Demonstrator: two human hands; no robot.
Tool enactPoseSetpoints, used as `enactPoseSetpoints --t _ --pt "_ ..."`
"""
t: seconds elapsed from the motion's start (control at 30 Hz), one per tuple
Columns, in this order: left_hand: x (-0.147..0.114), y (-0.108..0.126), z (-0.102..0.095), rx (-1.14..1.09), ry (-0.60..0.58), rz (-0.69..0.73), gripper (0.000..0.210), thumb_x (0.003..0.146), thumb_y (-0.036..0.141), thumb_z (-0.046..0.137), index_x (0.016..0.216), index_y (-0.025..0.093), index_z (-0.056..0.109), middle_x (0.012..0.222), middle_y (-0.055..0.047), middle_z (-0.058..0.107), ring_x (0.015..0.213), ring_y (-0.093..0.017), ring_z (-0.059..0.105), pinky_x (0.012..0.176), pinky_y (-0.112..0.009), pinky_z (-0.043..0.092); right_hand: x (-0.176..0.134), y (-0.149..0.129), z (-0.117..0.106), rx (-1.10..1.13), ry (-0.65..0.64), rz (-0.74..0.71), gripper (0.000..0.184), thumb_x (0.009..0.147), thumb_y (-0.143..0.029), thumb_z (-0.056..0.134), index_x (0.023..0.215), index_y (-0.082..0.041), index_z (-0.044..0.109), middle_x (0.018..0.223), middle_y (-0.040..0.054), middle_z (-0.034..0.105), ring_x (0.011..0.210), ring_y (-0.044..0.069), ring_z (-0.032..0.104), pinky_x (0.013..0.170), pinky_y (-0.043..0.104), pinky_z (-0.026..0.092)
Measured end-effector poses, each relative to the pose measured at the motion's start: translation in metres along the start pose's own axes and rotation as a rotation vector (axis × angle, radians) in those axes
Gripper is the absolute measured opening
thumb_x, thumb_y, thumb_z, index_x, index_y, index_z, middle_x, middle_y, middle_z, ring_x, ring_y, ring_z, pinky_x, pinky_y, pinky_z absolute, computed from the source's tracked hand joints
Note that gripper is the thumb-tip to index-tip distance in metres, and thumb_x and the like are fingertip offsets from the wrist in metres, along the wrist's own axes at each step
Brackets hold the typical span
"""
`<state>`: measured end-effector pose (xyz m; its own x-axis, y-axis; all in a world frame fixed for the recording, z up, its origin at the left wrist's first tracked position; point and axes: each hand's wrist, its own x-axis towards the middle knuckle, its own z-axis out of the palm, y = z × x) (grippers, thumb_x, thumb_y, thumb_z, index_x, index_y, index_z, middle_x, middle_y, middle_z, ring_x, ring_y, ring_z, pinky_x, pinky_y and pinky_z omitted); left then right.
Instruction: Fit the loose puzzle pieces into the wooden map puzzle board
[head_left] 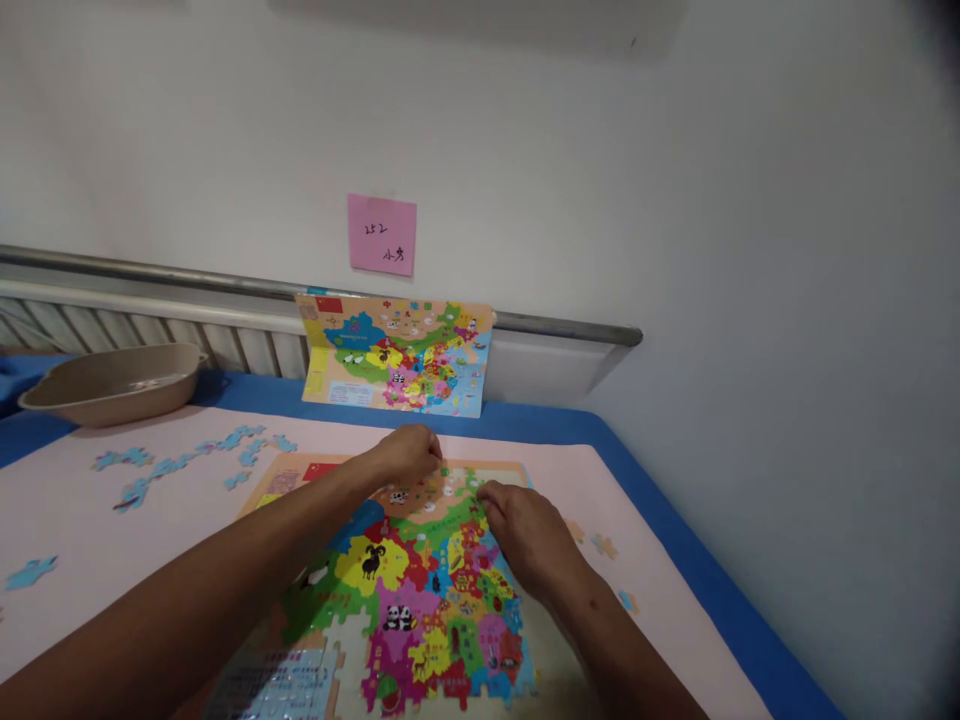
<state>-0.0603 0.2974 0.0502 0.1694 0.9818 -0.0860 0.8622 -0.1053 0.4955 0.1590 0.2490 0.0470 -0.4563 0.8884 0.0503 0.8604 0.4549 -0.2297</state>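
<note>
A partly assembled map jigsaw puzzle [420, 560] in bright colours lies on the pink sheet, inside a pale tray. Panda, ram and cow pictures show on it. My left hand [411, 455] is at its top edge, fingers curled and pressed together. Over the upper right of the puzzle, my right hand [529, 530] has thumb and forefinger pinched against the green part. Whatever either hand may hold is hidden by the fingers. Gaps in the puzzle show at the lower left and along the right side. My left forearm covers part of its left half.
A printed reference map [397, 355] leans against the wall rail [555, 325]. Loose light-blue puzzle pieces [172, 465] lie at the left, with a few pieces [604, 545] at the right. A beige basin [112, 385] stands back left. A pink note [382, 235] is stuck above.
</note>
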Motion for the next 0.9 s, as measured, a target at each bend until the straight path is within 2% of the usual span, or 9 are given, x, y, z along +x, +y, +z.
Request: enactPoseSetpoints --t 0.43,0.67,0.9 --pt "0.0011 -0.0007 0.0015 -0.013 0.0 -0.001 0.018 0.075 0.013 0.059 0.083 0.017 0.076 0.072 -0.005 0.074 0.069 -0.02 0.068 0.054 -0.024 0.039 0.0006 0.0033 0.0024 -0.01 0.0 0.005 0.021 0.1 -0.021 0.046 0.087 -0.022 0.063 0.085 0.0031 0.068 0.08 0.02 0.061 0.062 0.028 0.025" --pt "0.0015 -0.0023 0.0033 -0.045 -0.019 -0.007 0.018 0.075 0.014 0.059 0.082 0.017 0.075 0.067 -0.003 0.072 0.065 -0.019 0.067 0.051 -0.023 0.039 0.0003 0.0037 -0.0022 -0.025 -0.01 0.025 0.024 0.101 -0.023 0.044 0.086 -0.021 0.063 0.083 0.0017 0.067 0.076 0.017 0.059 0.06 0.027 0.024" --pt "0.001 -0.0003 0.0025 -0.037 -0.015 -0.007 0.021 0.074 0.011 0.057 0.082 0.016 0.076 0.064 -0.003 0.07 0.063 -0.018 0.066 0.05 -0.023 0.038 0.0011 0.0058 -0.0032 -0.037 -0.025 0.05 0.023 0.101 -0.026 0.044 0.093 -0.022 0.065 0.091 0.0023 0.069 0.081 0.017 0.06 0.062 0.027 0.027"
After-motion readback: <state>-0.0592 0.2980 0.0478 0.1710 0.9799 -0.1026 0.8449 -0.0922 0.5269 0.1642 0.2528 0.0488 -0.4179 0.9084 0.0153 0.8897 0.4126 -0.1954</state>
